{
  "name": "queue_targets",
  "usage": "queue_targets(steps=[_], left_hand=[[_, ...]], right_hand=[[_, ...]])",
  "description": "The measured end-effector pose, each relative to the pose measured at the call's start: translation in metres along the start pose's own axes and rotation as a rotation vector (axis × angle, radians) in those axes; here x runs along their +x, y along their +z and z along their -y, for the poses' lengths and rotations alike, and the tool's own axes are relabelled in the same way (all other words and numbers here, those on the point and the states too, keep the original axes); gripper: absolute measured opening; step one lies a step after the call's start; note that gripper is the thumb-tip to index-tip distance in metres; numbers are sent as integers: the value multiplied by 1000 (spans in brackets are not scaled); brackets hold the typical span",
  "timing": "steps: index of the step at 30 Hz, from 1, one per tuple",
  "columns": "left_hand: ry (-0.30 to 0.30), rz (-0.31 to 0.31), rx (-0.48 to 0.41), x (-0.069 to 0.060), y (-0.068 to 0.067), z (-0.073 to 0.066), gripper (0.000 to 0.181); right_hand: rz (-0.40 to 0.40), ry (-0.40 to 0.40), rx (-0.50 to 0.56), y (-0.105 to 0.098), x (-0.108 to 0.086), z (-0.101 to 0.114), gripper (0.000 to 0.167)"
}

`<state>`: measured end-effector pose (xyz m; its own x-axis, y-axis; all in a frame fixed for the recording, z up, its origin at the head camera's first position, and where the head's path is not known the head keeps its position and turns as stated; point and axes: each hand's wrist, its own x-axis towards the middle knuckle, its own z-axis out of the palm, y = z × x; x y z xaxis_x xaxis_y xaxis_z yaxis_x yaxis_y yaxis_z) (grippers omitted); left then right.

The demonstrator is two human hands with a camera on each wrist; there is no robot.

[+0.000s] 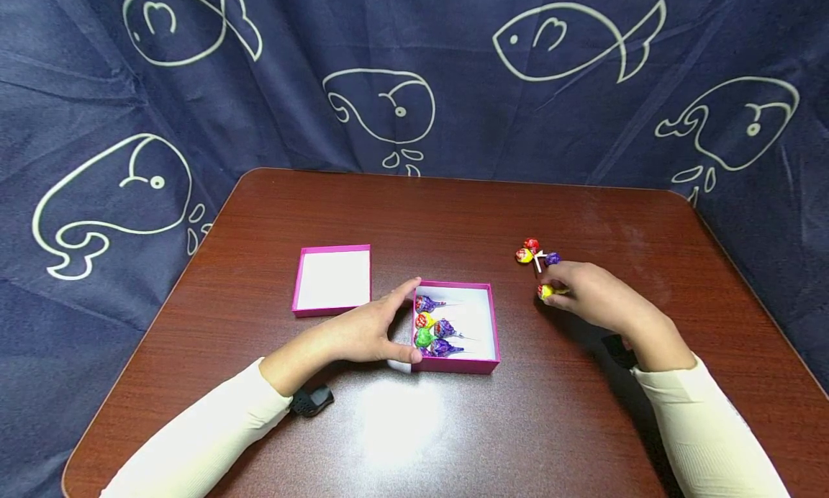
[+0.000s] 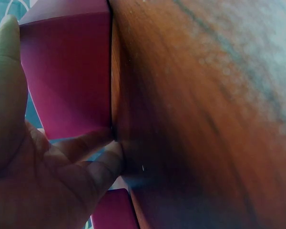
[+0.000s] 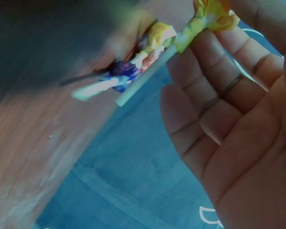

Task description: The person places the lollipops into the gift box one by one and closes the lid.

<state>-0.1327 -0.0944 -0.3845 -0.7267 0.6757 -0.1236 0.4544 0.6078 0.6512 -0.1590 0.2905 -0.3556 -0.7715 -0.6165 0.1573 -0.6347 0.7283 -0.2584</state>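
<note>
My left hand (image 1: 365, 332) holds the left side of a pink box (image 1: 456, 366), thumb at the near corner and fingers at the far one. Several wrapped lollipops (image 1: 444, 329), purple, green and yellow, lie along the box's left half. Over on the right, my right hand (image 1: 596, 296) pinches a yellow lollipop (image 1: 545, 291) by its wrapped head; its white stick (image 3: 148, 78) points away from the fingers in the right wrist view. Just beyond that hand lie a red lollipop (image 1: 531, 244), a yellow-and-red lollipop (image 1: 524, 255) and a purple lollipop (image 1: 553, 258), sticks together.
A pink lid (image 1: 333, 278) lies with its white inside up, left of the box and behind my left forearm. The brown wooden table (image 1: 401, 210) ends at a dark blue curtain (image 1: 453, 44) with drawn fish and whales.
</note>
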Motion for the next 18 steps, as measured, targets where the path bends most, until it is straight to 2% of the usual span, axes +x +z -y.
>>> queue_targets(steps=[6, 18], left_hand=[[-5, 2, -2, -1, -1, 0, 114], [0, 0, -6, -1, -1, -1, 114]], right_hand=[[-8, -2, -2, -3, 4, 7, 16], [-68, -102, 35, -11, 14, 30, 17]])
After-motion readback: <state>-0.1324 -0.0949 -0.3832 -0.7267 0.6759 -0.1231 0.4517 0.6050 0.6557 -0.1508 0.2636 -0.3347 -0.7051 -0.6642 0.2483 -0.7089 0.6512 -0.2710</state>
